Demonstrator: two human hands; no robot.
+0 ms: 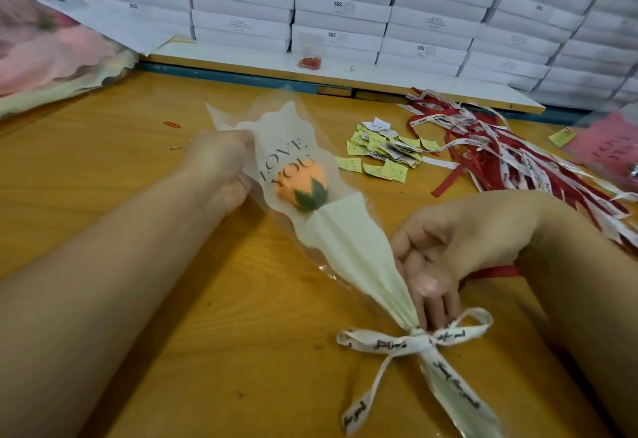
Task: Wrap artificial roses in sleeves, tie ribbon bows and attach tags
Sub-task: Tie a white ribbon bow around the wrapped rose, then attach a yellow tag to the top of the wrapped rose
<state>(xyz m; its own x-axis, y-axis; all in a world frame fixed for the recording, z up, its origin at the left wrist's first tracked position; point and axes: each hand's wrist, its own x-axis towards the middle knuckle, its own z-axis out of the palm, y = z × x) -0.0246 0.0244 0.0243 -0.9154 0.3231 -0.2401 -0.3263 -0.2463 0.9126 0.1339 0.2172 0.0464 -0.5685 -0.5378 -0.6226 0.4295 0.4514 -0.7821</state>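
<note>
Wrapped rose [301,183] lies diagonally on table [103,175], bloom away from person, inside sleeve [348,240]; left hand [219,164] pinches sleeve's upper edge, likely to keep mouth flat and straight; right hand [448,251] relaxed, fingers loosely extended against gathered neck just above ribbon bow [414,337], probably steadying it; bow tied, no tag visible on it; tags [383,151] heaped beyond right hand, beside loose ribbons [500,154]

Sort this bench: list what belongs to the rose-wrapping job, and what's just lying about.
Job: orange rose; its sleeve; tied ribbon bow; yellow tags; loose ribbons.
Lying about: red paper clip; stacked white boxes; small clear pot of red bits.
</note>
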